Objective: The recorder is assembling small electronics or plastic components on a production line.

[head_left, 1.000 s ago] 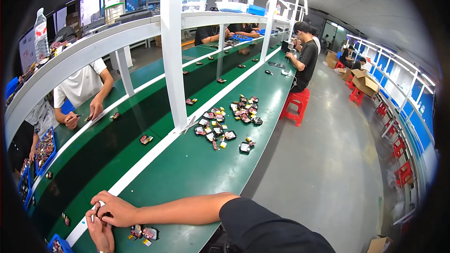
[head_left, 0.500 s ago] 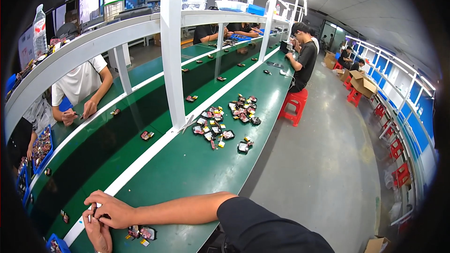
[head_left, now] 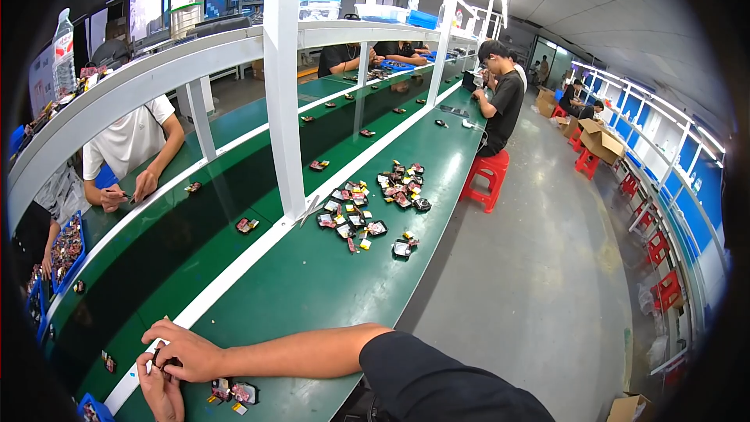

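My right hand [head_left: 191, 350] reaches across from the lower right, fingers curled over a small black part [head_left: 159, 357] at the table's inner edge. Below it, my left hand [head_left: 159, 392] grips the same part from beneath; most of it is hidden by the fingers, so its exact kind does not show. Right beside my hands lie a few small black-cased electronic assemblies [head_left: 244, 393] with yellow and reddish pieces. Farther up the green table sit two loose heaps of similar assemblies [head_left: 349, 215], [head_left: 402, 186], and one [head_left: 404, 247] lies apart.
A dark conveyor belt [head_left: 195, 254] with scattered assemblies runs along the left. Tweezers [head_left: 309, 209] rest by a white post [head_left: 283, 109]. Across the belt a person in white [head_left: 129, 141] works near blue trays [head_left: 69, 250]. Another person [head_left: 504, 101] sits on a red stool [head_left: 486, 180].
The view has shifted slightly. My hands stay together at the same place around the black part, with only small finger movement.
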Demonstrator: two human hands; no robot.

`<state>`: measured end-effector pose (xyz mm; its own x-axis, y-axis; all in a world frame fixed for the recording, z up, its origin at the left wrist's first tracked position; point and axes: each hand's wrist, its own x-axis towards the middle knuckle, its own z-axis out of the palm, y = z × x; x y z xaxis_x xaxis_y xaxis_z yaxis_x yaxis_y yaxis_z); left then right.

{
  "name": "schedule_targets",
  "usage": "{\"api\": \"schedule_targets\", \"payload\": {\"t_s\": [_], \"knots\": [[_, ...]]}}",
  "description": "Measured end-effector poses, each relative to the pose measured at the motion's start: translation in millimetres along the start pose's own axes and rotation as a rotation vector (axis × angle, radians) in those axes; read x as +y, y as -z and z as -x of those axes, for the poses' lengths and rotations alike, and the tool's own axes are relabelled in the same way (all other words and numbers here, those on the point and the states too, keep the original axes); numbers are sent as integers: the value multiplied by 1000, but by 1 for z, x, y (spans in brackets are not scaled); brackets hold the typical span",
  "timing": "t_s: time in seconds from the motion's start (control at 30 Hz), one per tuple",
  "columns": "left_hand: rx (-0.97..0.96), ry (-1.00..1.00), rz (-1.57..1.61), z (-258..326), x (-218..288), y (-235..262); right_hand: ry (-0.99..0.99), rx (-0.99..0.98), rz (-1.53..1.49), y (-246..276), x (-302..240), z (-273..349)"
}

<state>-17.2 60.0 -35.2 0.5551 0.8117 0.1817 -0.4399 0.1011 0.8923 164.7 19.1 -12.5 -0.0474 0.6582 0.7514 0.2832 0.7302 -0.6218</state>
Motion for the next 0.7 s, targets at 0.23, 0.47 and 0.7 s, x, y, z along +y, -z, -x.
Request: {"api": "schedule_targets", "payload": {"t_s": [0.23,0.47,0.7], "knots": [[16,-3,-11,2,0,-8,-39,1,-64,-5,2,0],[64,-34,-34,1,-3,-2,-92,-85,-133,-1,-1,-1],[20,-5,-25,0,2,-1,-67,-58,-12,1,-3,1]]}}
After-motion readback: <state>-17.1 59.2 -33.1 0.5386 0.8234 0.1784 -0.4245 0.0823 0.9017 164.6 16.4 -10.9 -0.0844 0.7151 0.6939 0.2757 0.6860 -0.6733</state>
